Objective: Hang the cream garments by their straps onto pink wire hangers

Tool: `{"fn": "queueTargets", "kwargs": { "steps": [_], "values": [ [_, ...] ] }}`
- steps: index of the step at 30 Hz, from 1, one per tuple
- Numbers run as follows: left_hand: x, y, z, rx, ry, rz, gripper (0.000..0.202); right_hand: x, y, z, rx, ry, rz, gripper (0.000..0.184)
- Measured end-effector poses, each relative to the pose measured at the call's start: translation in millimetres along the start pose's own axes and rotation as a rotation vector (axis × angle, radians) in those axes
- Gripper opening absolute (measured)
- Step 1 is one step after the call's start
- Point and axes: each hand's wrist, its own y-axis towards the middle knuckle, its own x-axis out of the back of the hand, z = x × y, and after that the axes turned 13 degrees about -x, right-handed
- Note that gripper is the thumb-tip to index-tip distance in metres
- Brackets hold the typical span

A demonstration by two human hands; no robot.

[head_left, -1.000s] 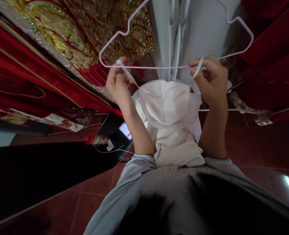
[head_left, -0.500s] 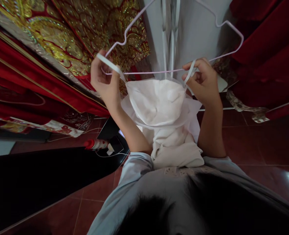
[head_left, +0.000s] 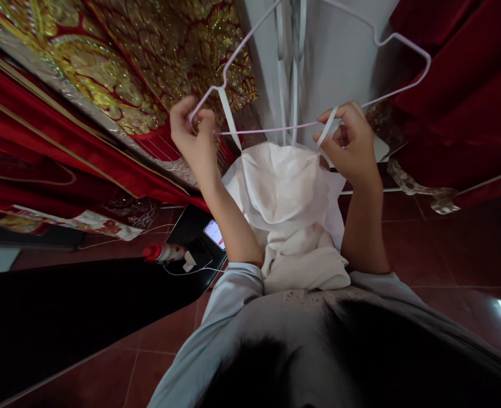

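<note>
Well, the left hand point(head_left: 193, 136) is curling, nearly closed, around a thin pale-pink wire hanger point(head_left: 259, 131); the half-curled right hand point(head_left: 351, 143) is holding a narrow white cloth strap point(head_left: 328, 126) at its bar. Below the hanger, the sheer white garment point(head_left: 282, 184) is looking light, slippery, best taken by its straps.

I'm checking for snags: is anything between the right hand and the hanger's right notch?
Nothing visible. The right hand, a white strap looped over its fingers, is at the hanger's bottom bar; the span up to the notch looks open.
</note>
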Motion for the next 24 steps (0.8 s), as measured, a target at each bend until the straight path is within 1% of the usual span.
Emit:
{"fn": "queueTargets", "kwargs": {
  "steps": [2,4,6,8,9,10,11,12,13,14,16,17,18,19,21,22,24],
  "values": [
    [-3.7,-12,15,0.005,-0.063,0.003,0.022,-5,-2,2,-0.002,-0.002,0.025,0.023],
    [-10.3,-21,29,0.054,-0.09,0.019,0.018,-10,-1,-4,0.043,0.025,-0.015,0.029],
    [-15.0,-25,38,0.091,-0.071,0.06,0.017,-9,5,-20,0.099,0.087,-0.14,0.041],
    [-14.7,-23,43,0.092,-0.056,0.084,0.012,1,18,-44,0.126,0.165,-0.323,0.051],
    [-12.9,-21,44,0.08,-0.053,0.088,0.008,9,26,-56,0.127,0.202,-0.427,0.052],
    [-10.7,-19,44,0.063,-0.055,0.094,0.005,19,35,-67,0.131,0.226,-0.497,0.052],
    [-8.6,-17,43,0.049,-0.054,0.102,0.003,29,43,-74,0.163,0.279,-0.593,0.05],
    [-7.1,-17,42,0.039,-0.05,0.111,0.003,39,50,-77,0.198,0.315,-0.623,0.049],
    [-6.6,-17,40,0.03,-0.045,0.112,0.005,48,56,-75,0.232,0.323,-0.595,0.046],
    [-7.2,-18,38,0.024,-0.038,0.106,0.007,55,60,-68,0.251,0.305,-0.523,0.043],
    [-10.5,-22,34,0.021,-0.028,0.078,0.01,67,66,-41,0.24,0.209,-0.339,0.035],
    [-12.6,-23,32,0.019,-0.03,0.064,0.01,70,67,-25,0.212,0.16,-0.272,0.036],
    [-14.5,-25,30,0.018,-0.037,0.057,0.01,72,68,-8,0.171,0.08,-0.176,0.036],
    [-15.9,-26,29,0.02,-0.044,0.057,0.012,73,68,7,0.114,-0.017,-0.108,0.036],
    [-16.7,-26,27,0.029,-0.051,0.067,0.019,68,66,28,0.08,-0.152,-0.06,0.045],
    [-16.2,-25,27,0.036,-0.046,0.071,0.021,63,63,34,0.079,-0.203,-0.075,0.05],
    [-14.4,-23,27,0.045,-0.031,0.065,0.022,49,57,38,0.094,-0.249,-0.167,0.056]
  ]
}}
